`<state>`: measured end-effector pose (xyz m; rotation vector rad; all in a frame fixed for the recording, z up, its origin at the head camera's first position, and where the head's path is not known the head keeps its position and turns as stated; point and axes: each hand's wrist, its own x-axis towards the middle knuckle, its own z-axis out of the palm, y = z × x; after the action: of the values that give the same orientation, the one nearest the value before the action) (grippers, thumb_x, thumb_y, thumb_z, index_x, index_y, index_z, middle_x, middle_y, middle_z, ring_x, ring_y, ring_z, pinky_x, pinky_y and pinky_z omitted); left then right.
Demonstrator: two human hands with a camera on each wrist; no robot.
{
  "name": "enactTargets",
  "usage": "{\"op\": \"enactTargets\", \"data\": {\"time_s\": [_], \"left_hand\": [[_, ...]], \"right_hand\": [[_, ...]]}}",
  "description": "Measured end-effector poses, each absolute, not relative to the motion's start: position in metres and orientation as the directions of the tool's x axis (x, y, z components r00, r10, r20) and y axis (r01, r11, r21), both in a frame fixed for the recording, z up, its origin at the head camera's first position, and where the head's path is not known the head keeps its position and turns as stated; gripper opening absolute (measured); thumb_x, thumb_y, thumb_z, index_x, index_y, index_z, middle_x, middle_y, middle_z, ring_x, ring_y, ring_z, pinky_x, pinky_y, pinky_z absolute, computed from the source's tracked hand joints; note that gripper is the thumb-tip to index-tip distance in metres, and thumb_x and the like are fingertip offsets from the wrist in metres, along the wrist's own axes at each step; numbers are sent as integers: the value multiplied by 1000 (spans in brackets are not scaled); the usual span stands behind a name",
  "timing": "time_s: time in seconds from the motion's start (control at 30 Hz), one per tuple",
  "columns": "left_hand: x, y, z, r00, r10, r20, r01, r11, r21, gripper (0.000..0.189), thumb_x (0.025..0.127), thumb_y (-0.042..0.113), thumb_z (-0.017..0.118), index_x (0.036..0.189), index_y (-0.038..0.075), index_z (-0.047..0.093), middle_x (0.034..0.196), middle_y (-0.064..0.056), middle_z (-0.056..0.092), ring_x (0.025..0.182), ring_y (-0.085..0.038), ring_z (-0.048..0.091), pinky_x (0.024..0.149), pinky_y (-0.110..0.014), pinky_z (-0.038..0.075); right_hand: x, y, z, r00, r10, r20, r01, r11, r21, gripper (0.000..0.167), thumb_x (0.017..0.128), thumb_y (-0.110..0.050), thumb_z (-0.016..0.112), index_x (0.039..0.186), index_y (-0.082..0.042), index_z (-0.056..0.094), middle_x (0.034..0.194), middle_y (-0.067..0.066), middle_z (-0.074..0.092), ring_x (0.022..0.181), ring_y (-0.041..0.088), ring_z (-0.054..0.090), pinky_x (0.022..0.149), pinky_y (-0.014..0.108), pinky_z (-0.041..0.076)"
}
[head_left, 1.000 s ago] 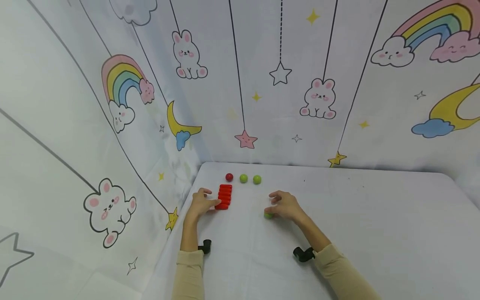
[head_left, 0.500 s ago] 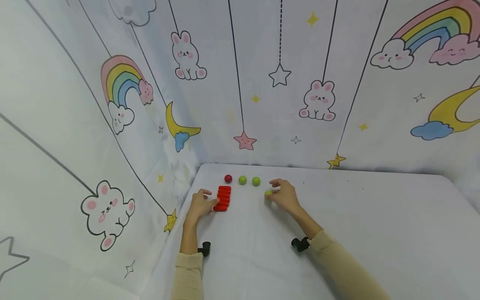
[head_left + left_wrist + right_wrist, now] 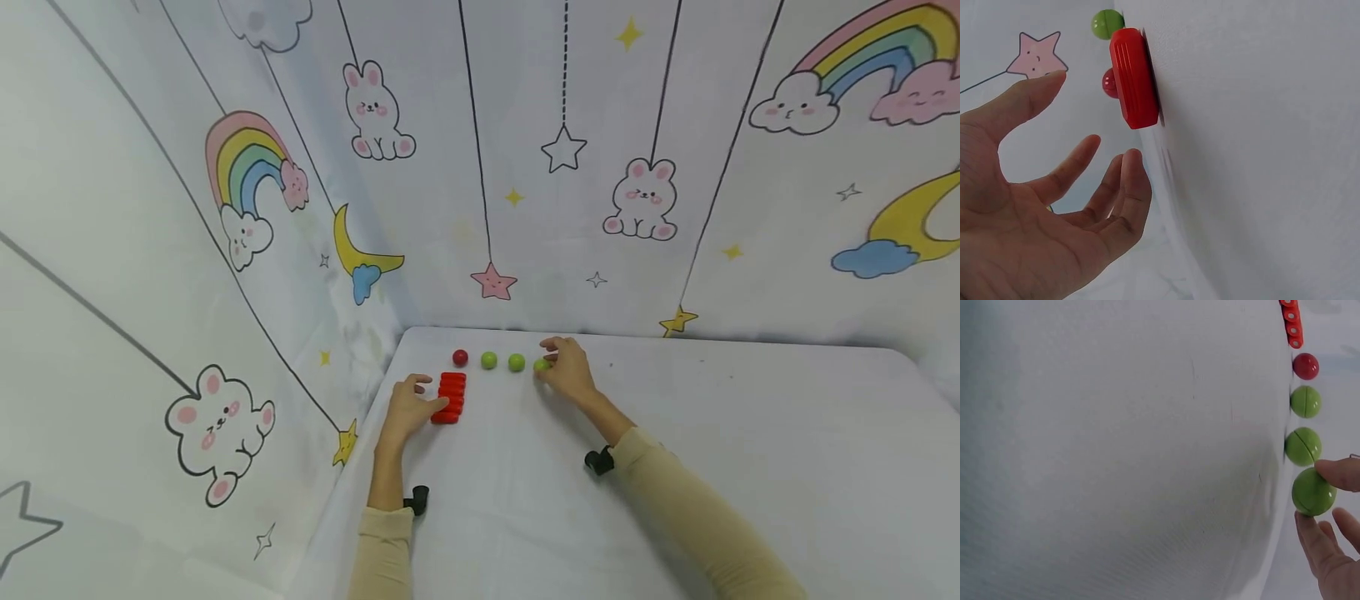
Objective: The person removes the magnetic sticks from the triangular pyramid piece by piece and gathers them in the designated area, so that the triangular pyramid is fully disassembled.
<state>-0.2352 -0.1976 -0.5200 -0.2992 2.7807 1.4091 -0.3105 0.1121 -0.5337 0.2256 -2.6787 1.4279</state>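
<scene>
In the right wrist view, a glossy green ball [image 3: 1314, 492] with a seam line is pinched between the thumb and fingers of my right hand [image 3: 570, 372]. It sits at the right end of a row, close beside another green ball [image 3: 1302, 447]. Further along come a third green ball [image 3: 1305, 401] and a red ball [image 3: 1305, 366]. My left hand [image 3: 408, 410] hovers by the column of several red ridged blocks [image 3: 452, 398], its thumb overlapping them in the head view. The left wrist view shows its fingers spread, loosely bent and holding nothing, apart from the nearest red block [image 3: 1135, 78].
All this lies on a white-covered table [image 3: 510, 500], the balls near its back edge. A white cloth backdrop [image 3: 570, 250] printed with rabbits, stars and rainbows rises behind and on the left. A small black camera sits on each wrist.
My right hand has carried the green ball away from me, from the middle of the table to the right end of the ball row. The left hand has stayed nearly still beside the red blocks.
</scene>
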Motion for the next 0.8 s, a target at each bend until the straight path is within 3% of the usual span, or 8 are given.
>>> {"op": "enactTargets", "data": {"time_s": [0.37, 0.8], "left_hand": [[-237, -197, -526, -984, -160, -77, -157, 584, 796, 49, 92, 24, 78, 132, 1, 62, 122, -21, 59, 105, -33, 58, 82, -44, 56], [-237, -199, -526, -977, -191, -99, -193, 574, 796, 46, 94, 23, 74, 132, 1, 61, 127, -23, 56, 109, -35, 56, 86, -47, 55]], "right_hand": [[-329, 115, -536, -989, -78, 129, -150, 587, -796, 58, 84, -3, 82, 137, 2, 60, 144, 24, 45, 120, 36, 64, 97, 44, 56], [-337, 113, -545, -991, -96, 95, -134, 608, -783, 50, 85, -6, 83, 130, 6, 64, 141, 22, 47, 121, 36, 62, 98, 45, 55]]}}
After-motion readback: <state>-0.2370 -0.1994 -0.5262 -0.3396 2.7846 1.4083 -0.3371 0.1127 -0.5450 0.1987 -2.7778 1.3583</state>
